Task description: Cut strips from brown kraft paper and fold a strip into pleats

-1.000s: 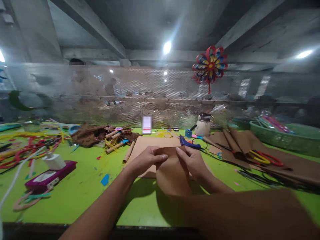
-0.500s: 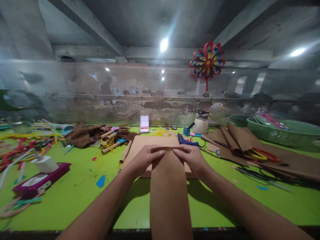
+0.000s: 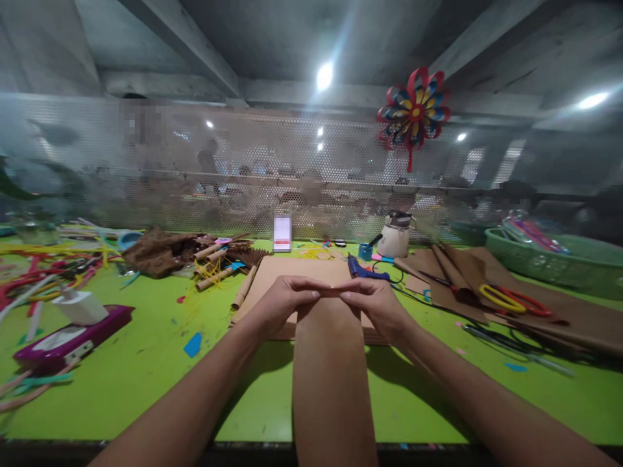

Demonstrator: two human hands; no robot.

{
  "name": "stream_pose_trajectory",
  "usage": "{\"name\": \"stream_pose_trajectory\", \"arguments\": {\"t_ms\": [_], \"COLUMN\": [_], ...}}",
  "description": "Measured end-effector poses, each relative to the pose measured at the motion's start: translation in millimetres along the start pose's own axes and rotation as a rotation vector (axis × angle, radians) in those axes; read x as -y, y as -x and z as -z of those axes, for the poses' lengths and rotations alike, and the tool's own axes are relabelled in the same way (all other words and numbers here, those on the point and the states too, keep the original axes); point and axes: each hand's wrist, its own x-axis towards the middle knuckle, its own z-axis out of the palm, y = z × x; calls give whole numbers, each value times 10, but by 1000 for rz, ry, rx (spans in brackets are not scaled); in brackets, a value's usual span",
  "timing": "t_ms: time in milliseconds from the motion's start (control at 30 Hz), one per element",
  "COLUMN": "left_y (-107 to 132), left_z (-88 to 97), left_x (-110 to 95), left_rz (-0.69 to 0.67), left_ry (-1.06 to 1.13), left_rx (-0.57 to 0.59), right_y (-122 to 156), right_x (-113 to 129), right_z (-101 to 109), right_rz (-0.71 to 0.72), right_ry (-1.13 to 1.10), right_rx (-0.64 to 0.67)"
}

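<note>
A long strip of brown paper (image 3: 331, 376) runs from the table's near edge up to my hands. My left hand (image 3: 281, 306) pinches its far end from the left, and my right hand (image 3: 377, 306) pinches it from the right, fingertips almost meeting. The far edge looks turned over between my fingers. Under the strip lies a flat brown cardboard sheet (image 3: 280, 279) on the green table (image 3: 146, 383).
A blue glue gun (image 3: 364, 270) lies just beyond my right hand. Brown paper sheets with red and yellow scissors (image 3: 513, 299) lie to the right, next to a green basket (image 3: 555, 264). A purple case (image 3: 68, 338), coloured strips and paper rolls (image 3: 221, 275) litter the left. A mesh screen stands behind.
The brown strip was swung straight and laid lengthwise toward me. My fingers have since lifted slightly and pinched its far edge, turning it over.
</note>
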Motion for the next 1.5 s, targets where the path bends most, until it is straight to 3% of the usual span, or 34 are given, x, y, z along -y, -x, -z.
{"name": "stream_pose_trajectory", "arguments": {"t_ms": [333, 500, 667, 933, 1200, 1500], "left_y": [1, 45, 29, 28, 7, 27], "left_z": [-22, -74, -119, -50, -64, -62], "left_x": [-9, -70, -46, -65, -30, -78], "left_rz": [-32, 13, 51, 11, -49, -86], "left_ry": [77, 165, -35, -342, -394, -412], "left_rx": [25, 142, 76, 244, 176, 143], "right_y": [11, 29, 52, 39, -34, -29], "right_x": [32, 45, 62, 36, -7, 20], "right_z": [-13, -46, -82, -62, 34, 54], "right_rz": [14, 29, 55, 112, -29, -2], "right_ry": [16, 72, 118, 209, 90, 18], "right_rx": [-44, -26, 39, 40, 39, 14]}}
